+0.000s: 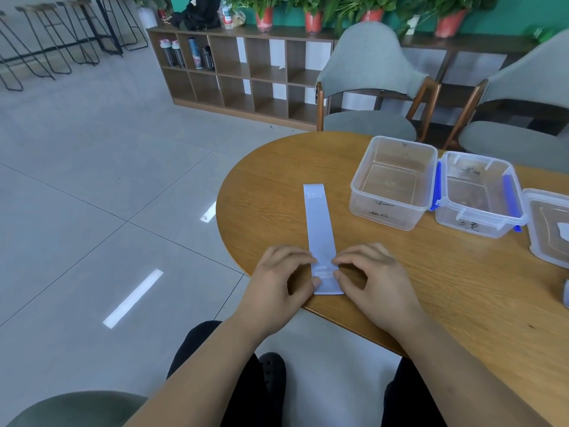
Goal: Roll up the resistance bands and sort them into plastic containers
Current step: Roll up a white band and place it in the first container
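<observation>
A pale lavender resistance band (320, 223), marked 20 LB at its far end, lies flat on the round wooden table (431, 288), running away from me. My left hand (281, 280) pinches the band's near end at its left edge. My right hand (374, 277) pinches the same end at its right edge. Three clear plastic containers stand at the right: an open one (392, 181), one with blue clips (477, 195), and a third (548, 226) cut off by the frame edge.
Two grey chairs (372, 87) stand behind the table. A wooden shelf unit (240, 72) with bottles and potted plants lines the far wall. Part of another band (566, 292) shows at the right edge. My legs are below the table edge.
</observation>
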`<state>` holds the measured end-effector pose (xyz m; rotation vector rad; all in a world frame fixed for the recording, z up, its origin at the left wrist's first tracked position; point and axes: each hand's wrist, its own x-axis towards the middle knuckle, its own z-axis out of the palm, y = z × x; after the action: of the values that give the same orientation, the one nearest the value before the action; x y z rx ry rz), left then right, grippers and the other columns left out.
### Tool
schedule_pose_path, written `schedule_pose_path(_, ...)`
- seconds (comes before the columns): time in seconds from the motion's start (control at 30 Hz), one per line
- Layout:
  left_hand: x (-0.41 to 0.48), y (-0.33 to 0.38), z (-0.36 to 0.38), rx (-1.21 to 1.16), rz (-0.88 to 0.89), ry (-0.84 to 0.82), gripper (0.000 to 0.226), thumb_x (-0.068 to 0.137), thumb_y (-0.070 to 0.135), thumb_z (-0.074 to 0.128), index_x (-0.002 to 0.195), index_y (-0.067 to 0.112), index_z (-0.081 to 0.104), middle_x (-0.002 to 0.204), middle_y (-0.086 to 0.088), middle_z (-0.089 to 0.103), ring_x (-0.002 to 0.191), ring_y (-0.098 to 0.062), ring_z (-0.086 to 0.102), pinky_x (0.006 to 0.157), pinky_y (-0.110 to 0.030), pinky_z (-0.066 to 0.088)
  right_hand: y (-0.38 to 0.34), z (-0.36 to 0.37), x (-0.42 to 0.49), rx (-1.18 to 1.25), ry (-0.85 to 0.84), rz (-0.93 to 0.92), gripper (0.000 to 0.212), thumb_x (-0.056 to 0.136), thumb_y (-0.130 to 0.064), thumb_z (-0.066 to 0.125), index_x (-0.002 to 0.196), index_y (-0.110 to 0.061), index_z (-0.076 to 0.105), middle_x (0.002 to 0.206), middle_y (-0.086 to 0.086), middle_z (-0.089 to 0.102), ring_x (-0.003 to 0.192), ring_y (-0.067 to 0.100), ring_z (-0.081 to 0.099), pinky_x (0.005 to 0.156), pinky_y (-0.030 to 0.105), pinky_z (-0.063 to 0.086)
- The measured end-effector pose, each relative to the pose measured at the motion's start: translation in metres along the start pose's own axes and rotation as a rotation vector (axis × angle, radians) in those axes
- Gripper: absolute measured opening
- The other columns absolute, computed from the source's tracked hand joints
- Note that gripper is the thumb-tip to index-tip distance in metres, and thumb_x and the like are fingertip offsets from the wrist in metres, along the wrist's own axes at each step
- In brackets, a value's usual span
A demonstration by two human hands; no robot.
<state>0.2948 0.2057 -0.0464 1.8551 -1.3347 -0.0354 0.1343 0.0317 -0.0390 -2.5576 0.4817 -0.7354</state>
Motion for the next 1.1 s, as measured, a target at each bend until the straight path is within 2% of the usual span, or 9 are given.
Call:
schedule_pose_path(0.17,-0.010,0.006,0.001,-0.070,0.054,0.000,0.023,0.086,0.031,0.088,0.106,0.024,0.079,0.112,0.018,0.070,0.113,-0.015,0.060,0.096,-0.036,0.050,-0.004,-0.005,-0.002,0.114,-0.006,-0.021,0.012,0.088,-0.022,0.078,0.093,-0.033,0.075,0.095,-0.023,0.069,0.100,0.008,0.063,0.086,0.040,0.051)
schedule_pose_path(0.3,-0.009,0.005,0.003,-0.080,0.025,-0.024,0.020,0.082,0.027,0.088,0.100,0.028,0.079,0.107,0.019,0.071,0.109,-0.014,0.063,0.093,-0.043,0.050,-0.006,-0.009,-0.006,0.183,-0.074,-0.059,0.015,0.083,-0.023,0.080,0.085,-0.035,0.072,0.084,-0.021,0.068,0.095,0.009,0.063,0.086,0.045,0.049)
schedule_pose_path(0.43,-0.009,0.007,0.003,-0.101,-0.003,-0.021,0.017,0.082,0.022,0.087,0.096,0.029,0.079,0.101,0.019,0.073,0.102,-0.011,0.064,0.094,-0.043,0.048,-0.006,-0.012,-0.012,0.151,-0.121,-0.082,0.013,0.080,-0.028,0.079,0.086,-0.036,0.071,0.087,-0.023,0.067,0.097,0.008,0.061,0.087,0.045,0.048)
schedule_pose_path(0.63,-0.011,0.007,0.006,-0.126,-0.047,0.013,0.019,0.084,0.018,0.088,0.096,0.028,0.078,0.091,0.018,0.072,0.096,-0.012,0.067,0.106,-0.036,0.044,-0.003,-0.010,-0.013,0.144,-0.117,-0.082,0.008,0.083,-0.030,0.074,0.089,-0.036,0.074,0.089,-0.022,0.068,0.098,0.010,0.062,0.088,0.043,0.049)
schedule_pose_path(0.77,-0.011,0.008,0.005,-0.144,-0.057,0.027,0.018,0.086,0.019,0.087,0.097,0.028,0.078,0.090,0.017,0.070,0.095,-0.011,0.067,0.106,-0.033,0.044,-0.004,-0.011,-0.013,0.157,-0.105,-0.070,0.017,0.085,-0.019,0.081,0.091,-0.034,0.075,0.090,-0.020,0.070,0.098,0.011,0.063,0.088,0.042,0.050)
schedule_pose_path(0.9,-0.010,0.008,0.004,-0.153,-0.058,0.037,0.015,0.088,0.019,0.086,0.097,0.028,0.079,0.087,0.017,0.068,0.093,-0.012,0.065,0.102,-0.034,0.046,-0.004,-0.011,-0.012,0.159,-0.094,-0.065,0.019,0.087,-0.017,0.082,0.093,-0.034,0.075,0.092,-0.019,0.069,0.097,0.012,0.063,0.085,0.040,0.050)
schedule_pose_path(1.1,-0.010,0.010,0.004,-0.129,-0.023,0.051,0.011,0.090,0.020,0.084,0.097,0.027,0.079,0.089,0.017,0.069,0.093,-0.012,0.062,0.088,-0.037,0.049,-0.004,-0.011,-0.013,0.158,-0.089,-0.056,0.019,0.088,-0.017,0.081,0.094,-0.034,0.075,0.089,-0.020,0.068,0.095,0.010,0.063,0.084,0.039,0.051)
